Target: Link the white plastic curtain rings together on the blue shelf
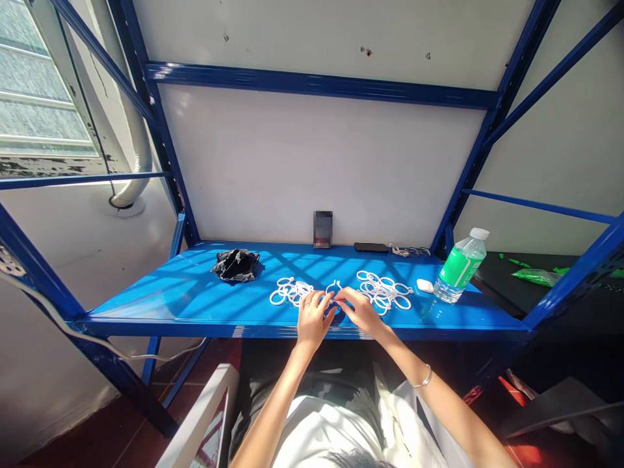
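Note:
My left hand (314, 317) and my right hand (359, 310) meet above the front of the blue table. Both have their fingertips pinched on a small white ring (334, 286), whose top shows just beyond the fingers; the rest of it is covered. Beside my left hand lies a pile of white rings (287, 292), thin and open in the middle. A larger pile of similar white rings (383, 290) spreads out to the right, just past my right hand.
The blue metal table (170, 302) has a crumpled black plastic bag (236, 265) at left. Along the back stand a small dark box (322, 230), a black phone (371, 247) and a coiled cable (408, 250). A white case (424, 286) and a water bottle (461, 266) are at right.

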Available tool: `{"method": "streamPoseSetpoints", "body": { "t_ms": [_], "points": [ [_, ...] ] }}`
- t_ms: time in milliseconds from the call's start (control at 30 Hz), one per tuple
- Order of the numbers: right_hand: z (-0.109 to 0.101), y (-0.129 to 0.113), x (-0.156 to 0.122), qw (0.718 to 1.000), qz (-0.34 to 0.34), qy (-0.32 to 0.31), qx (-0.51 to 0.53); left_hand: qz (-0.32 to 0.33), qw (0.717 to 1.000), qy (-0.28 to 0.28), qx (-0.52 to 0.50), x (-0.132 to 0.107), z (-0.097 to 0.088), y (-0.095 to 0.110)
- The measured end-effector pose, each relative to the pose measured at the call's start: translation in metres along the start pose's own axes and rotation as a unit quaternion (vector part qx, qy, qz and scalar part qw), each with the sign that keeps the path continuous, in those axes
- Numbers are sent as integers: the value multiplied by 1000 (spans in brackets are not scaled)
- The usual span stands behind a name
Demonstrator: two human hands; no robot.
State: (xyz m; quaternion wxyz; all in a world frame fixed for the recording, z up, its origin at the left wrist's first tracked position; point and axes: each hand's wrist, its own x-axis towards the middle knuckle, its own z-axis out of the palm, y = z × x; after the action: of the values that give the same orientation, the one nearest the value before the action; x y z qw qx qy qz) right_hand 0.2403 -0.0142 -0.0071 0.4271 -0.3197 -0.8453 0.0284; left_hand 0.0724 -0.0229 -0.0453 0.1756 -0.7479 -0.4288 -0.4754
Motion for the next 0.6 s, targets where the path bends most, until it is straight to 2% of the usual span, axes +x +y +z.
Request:
{"method": "streamPoseSetpoints", "body": {
  "t_ms": [200,333,433,600],
  "points": [
    [-3,-6,-2,999,-3,-27,26,6,1000,20,-4,-2,3,-1],
    [-5,-7,0,999,2,5,38,1,1000,5,-20,0,0,0],
    [-5,-4,1,998,33,26,54,6,1000,-4,-25,1,-3,1],
    [-5,3,2,990,98,18,101,21,1000,8,-22,1,-4,2]
  ]
}}
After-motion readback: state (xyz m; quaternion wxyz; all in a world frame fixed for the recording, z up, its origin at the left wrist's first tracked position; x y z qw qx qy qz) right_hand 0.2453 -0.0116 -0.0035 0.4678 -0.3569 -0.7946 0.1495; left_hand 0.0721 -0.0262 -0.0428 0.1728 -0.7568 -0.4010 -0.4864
